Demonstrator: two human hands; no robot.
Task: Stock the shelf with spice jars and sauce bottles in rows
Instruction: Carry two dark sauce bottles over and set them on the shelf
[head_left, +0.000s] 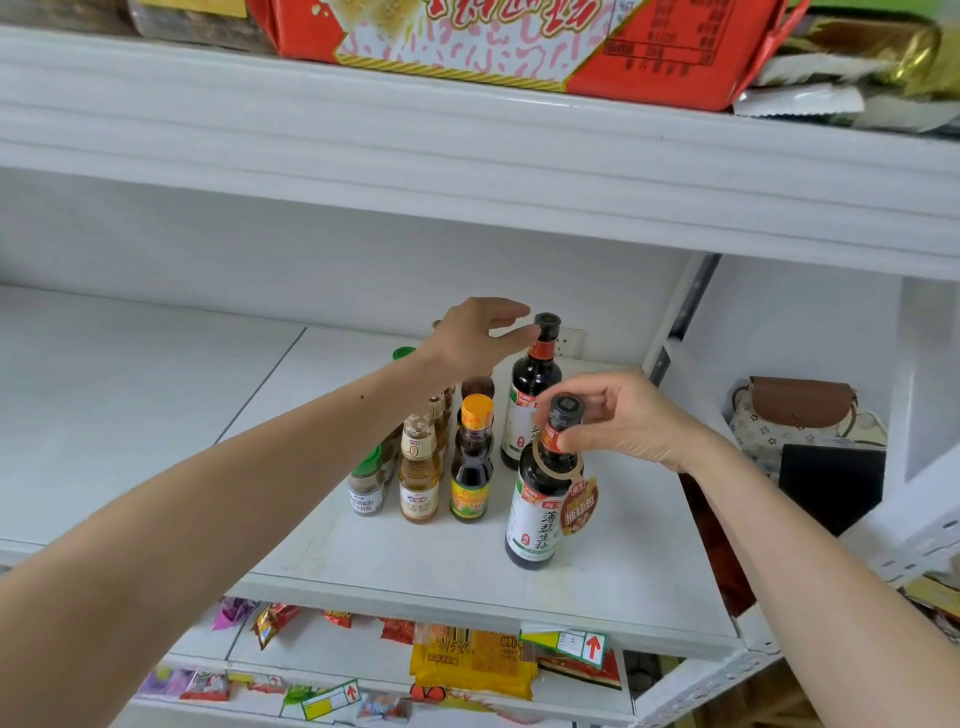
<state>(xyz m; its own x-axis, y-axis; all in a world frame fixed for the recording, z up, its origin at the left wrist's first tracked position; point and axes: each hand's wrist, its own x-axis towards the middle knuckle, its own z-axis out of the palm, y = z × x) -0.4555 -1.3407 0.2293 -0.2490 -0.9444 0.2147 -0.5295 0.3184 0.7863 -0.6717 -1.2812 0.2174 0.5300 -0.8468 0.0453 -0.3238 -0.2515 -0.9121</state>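
Now, your right hand (623, 415) pinching the front bottle (537, 499) by its neck, your left hand (478, 332) loose-fingered touching the rear bottle (532, 389) cap: set the front bottle squarely before the rear bottle, label outward.

- The white shelf (597, 587) holds every bottle and jar, all upright.
- Front soy sauce bottle (537, 512): dark, black cap, white label, brown neck tag; nearest the shelf's front edge.
- Rear soy sauce bottle (532, 395): same kind, directly behind it.
- Orange-capped sauce bottle (471, 467): just left of them.
- Amber oil bottle (420, 480): further left.
- Green-lidded spice jar (367, 488): leftmost.
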